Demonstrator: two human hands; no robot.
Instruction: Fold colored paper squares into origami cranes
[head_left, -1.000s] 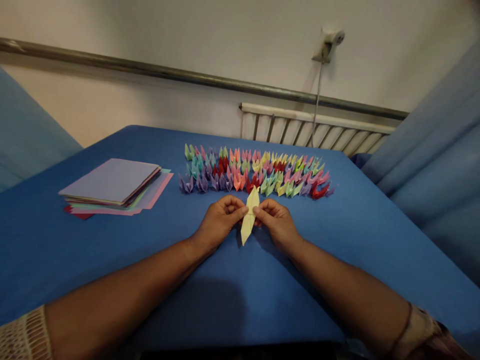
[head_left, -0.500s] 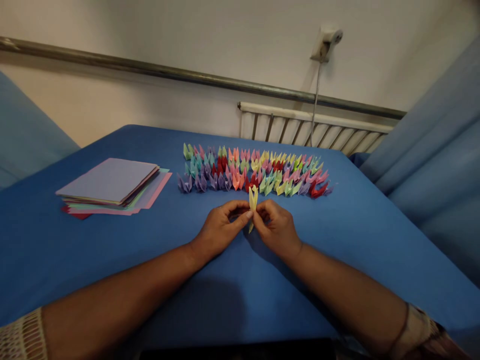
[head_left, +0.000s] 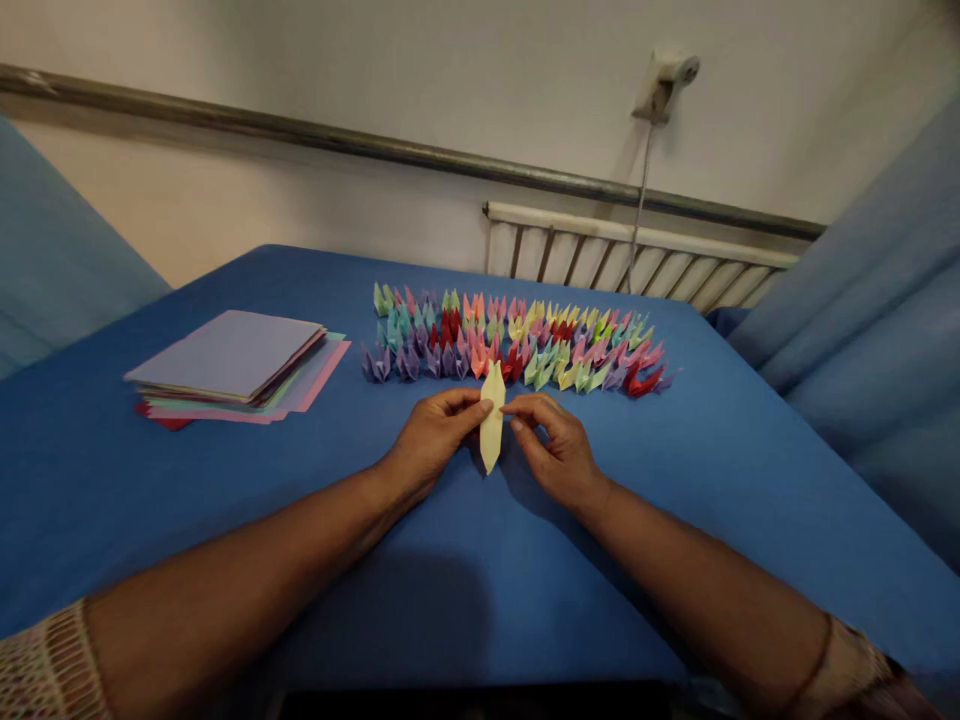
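Observation:
A pale yellow folded paper piece (head_left: 492, 418), long and pointed at both ends, stands upright over the blue table (head_left: 225, 480). My left hand (head_left: 433, 436) pinches its left edge between thumb and forefinger. My right hand (head_left: 557, 447) pinches its right edge, fingers curled. Just beyond the hands, several rows of small folded paper cranes (head_left: 517, 345) in many colours stand on the table.
A stack of coloured square paper sheets (head_left: 234, 364) lies at the left of the table. Blue curtains hang on both sides. A white slatted rail (head_left: 637, 255) and a metal bar (head_left: 300, 135) run along the wall behind.
The yellow piece was turned edge-on and squeezed narrow half a second ago; now it shows its flat face again, held between both hands.

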